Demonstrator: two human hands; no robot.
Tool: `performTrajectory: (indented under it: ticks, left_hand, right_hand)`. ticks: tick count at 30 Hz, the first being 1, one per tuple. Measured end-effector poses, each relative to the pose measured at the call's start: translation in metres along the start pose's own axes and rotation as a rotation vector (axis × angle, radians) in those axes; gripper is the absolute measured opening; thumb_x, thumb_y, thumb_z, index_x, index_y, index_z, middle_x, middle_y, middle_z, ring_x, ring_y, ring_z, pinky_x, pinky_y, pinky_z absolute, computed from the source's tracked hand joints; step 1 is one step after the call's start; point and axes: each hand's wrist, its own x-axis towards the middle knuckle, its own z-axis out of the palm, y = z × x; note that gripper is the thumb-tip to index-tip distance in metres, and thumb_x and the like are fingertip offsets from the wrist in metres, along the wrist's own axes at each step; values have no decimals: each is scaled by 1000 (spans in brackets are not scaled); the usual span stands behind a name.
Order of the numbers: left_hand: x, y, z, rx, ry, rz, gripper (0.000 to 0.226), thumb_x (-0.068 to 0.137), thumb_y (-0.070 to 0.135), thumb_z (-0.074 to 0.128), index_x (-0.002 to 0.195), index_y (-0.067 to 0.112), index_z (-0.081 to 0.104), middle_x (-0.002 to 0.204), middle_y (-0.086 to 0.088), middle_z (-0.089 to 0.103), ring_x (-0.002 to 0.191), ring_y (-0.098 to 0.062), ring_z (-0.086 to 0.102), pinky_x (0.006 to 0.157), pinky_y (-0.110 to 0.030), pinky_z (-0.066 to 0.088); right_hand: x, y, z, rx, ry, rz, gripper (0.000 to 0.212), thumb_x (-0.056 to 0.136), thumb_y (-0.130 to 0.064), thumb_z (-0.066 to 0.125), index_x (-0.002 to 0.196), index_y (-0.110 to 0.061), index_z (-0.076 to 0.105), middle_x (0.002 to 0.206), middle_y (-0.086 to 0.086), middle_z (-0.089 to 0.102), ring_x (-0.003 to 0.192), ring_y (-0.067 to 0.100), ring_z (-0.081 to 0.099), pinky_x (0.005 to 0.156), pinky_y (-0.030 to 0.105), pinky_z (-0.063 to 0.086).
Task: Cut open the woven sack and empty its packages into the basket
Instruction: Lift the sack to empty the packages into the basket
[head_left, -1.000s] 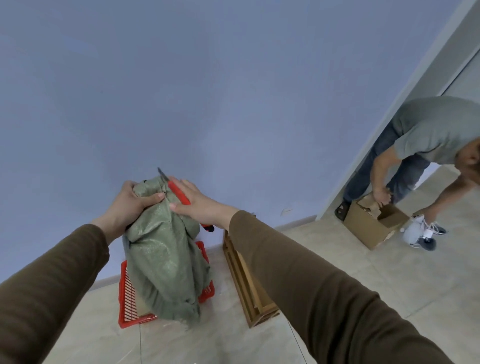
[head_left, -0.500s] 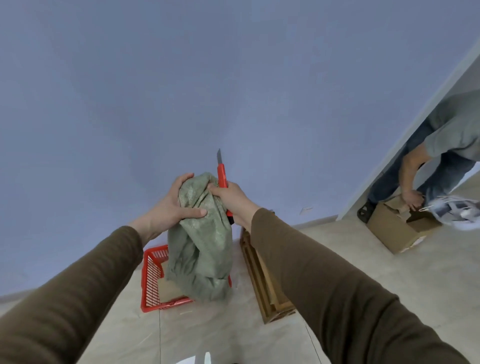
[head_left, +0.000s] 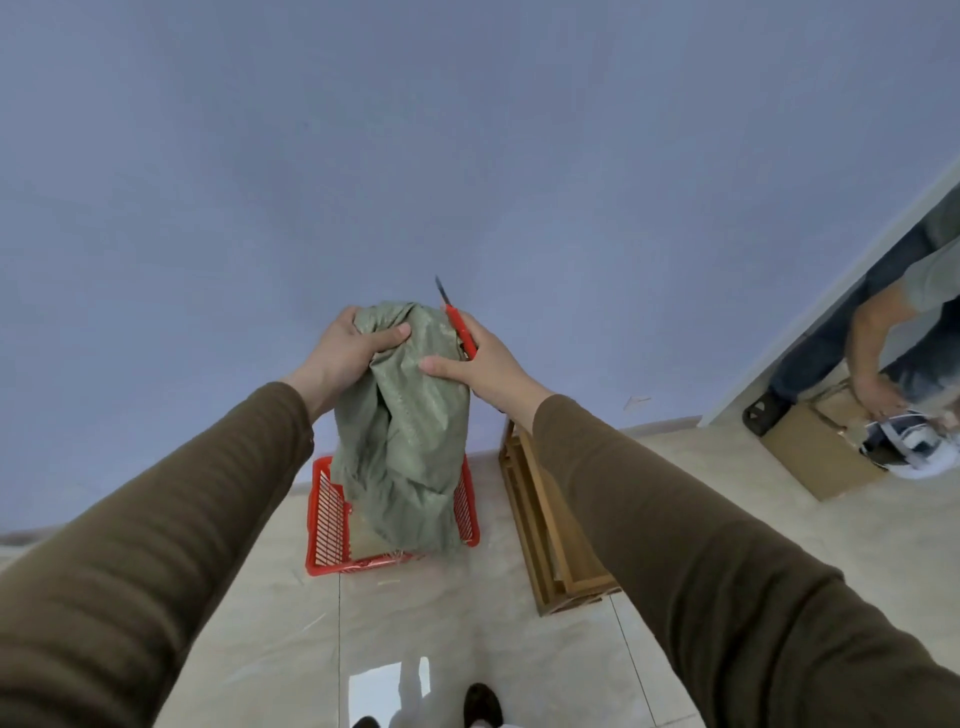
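- The left hand (head_left: 347, 351) is clenched on the bunched top of the woven sack (head_left: 402, 421), thumb across the near face and fingers wrapped behind the fabric.
- The right hand (head_left: 480, 364) is pressed against the sack's other side, thumb flat on the cloth. The same hand pins a red-handled utility knife (head_left: 457, 322) between palm and fingers, so its grip is split between blade and sack.
- The knife's blade points up and away from the hands, clear of the fabric and of the left hand.
- Both arms are stretched forward at about the same height, elbows nearly straight; neither hand is clearly nearer the sack, since each holds one side of its top.
- The sack hangs straight down from the hands, long axis vertical, limp and creased, its lower end dangling over the red basket (head_left: 328, 519) on the floor directly below.
- That vertical line matters most, I judge: whatever leaves the bottom of the sack should drop into the basket as long as the hands keep it centred there.
- A flat tan shape shows in the basket below the sack; whether it is a package I cannot tell.
- A wooden crate (head_left: 550, 525) stands on the floor just right of the basket, below the right forearm.
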Motion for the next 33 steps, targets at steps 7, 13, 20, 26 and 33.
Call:
performTrajectory:
  ticks: [7, 13, 20, 26, 33]
  left_hand:
    - [-10, 3, 7, 16, -7, 123, 68, 94, 24, 78, 146, 8, 37, 141, -9, 59, 128, -21, 63, 110, -40, 52]
    - [-7, 2, -1, 48, -14, 278, 100, 86, -3, 81, 160, 21, 18, 146, 0, 56, 131, -7, 61, 108, -25, 51]
    - [2, 26, -10, -62, 244, 284, 56, 91, 0, 75, 139, 5, 46, 135, -12, 66, 124, -22, 67, 108, -40, 54]
    - [4, 67, -18, 30, 358, 563, 52, 84, -6, 59, 130, 15, 48, 115, 1, 72, 109, -12, 72, 94, -33, 60]
    - [7, 73, -27, 104, 357, 574, 61, 84, -9, 51, 138, 16, 42, 118, 3, 70, 113, -12, 71, 97, -38, 60]
  right_hand:
    - [16, -17, 4, 342, 171, 86, 35, 86, -20, 85, 119, -13, 73, 105, 4, 82, 96, 18, 79, 78, 32, 64]
    - [27, -49, 8, 477, 151, 158, 43, 90, -28, 82, 122, 0, 72, 108, 18, 80, 101, 34, 77, 85, 47, 64]
    - [36, -64, 2, 94, 50, -69, 92, 86, -27, 85, 160, -30, 30, 148, 6, 57, 102, 15, 65, 56, 22, 49]
    - [54, -95, 9, -68, 222, -320, 99, 86, -3, 76, 166, -17, 18, 155, 4, 35, 147, 18, 37, 120, 39, 40]
    - [62, -93, 22, -178, 312, -380, 89, 87, -5, 72, 162, -18, 27, 149, 5, 41, 137, 12, 44, 113, 27, 43]
